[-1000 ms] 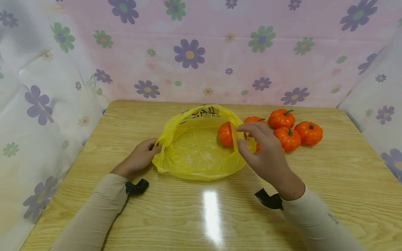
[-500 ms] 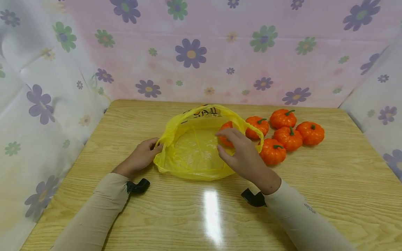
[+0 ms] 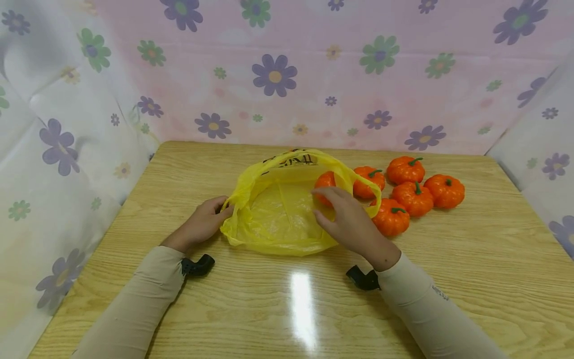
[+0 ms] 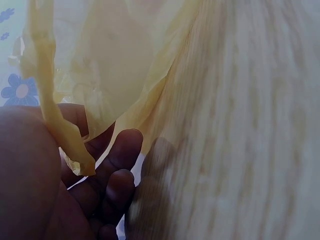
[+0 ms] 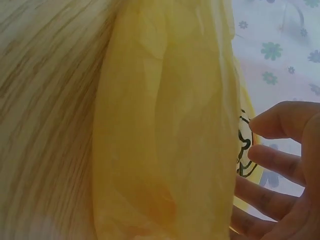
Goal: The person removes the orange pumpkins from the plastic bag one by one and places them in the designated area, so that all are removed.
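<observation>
A yellow plastic bag (image 3: 280, 248) lies mouth-up on the table, black print on its far inner side. Inside it, at the right, sits an orange toy pumpkin (image 3: 325, 182), partly hidden by my right hand. My left hand (image 3: 202, 224) holds the bag's left edge; in the left wrist view a twisted strip of the bag (image 4: 60, 130) runs between thumb and fingers. Over the bag's right side, my right hand (image 3: 352, 219) has spread, slightly bent fingers. The right wrist view shows nothing between the fingers (image 5: 280, 165), and the bag's wall stands beside them.
Several orange pumpkins with green stems, including a front one (image 3: 390, 217) near the bag's rim and a rightmost one (image 3: 444, 191), stand right of the bag. A flowered cloth (image 3: 309, 65) rises behind the wooden table (image 3: 251, 309) and at both sides.
My right hand has moved left from the bag's right edge to over its mouth, then stayed nearly still. The bag's right loop has shifted slightly right. My left hand has kept its hold.
</observation>
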Action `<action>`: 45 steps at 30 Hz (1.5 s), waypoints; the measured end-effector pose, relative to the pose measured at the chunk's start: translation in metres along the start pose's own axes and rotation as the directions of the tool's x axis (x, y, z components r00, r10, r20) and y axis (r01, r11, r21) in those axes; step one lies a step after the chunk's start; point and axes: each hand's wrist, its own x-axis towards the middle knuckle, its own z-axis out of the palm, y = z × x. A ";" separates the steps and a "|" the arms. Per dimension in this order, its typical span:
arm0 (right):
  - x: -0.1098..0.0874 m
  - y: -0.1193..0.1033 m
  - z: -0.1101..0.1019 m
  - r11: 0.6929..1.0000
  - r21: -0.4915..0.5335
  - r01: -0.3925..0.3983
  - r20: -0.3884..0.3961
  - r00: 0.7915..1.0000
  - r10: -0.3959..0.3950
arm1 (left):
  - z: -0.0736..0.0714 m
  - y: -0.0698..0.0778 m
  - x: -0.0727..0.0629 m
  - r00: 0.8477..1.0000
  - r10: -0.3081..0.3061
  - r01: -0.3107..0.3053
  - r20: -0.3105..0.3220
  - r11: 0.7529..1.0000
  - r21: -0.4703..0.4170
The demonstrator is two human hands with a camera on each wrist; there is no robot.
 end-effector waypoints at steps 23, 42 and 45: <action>0.014 0.022 0.005 0.949 -0.283 -0.141 0.031 0.987 0.156 | -0.001 0.000 0.000 1.000 0.005 -0.004 -0.010 0.999 0.037; 0.025 0.029 -0.002 0.899 -0.397 -0.187 0.018 0.977 0.211 | 0.001 0.000 0.002 1.000 0.008 -0.007 -0.020 0.999 0.049; 0.027 0.031 -0.001 0.899 -0.398 -0.182 0.019 0.978 0.207 | 0.001 -0.001 0.003 1.000 0.004 -0.003 -0.023 0.999 0.053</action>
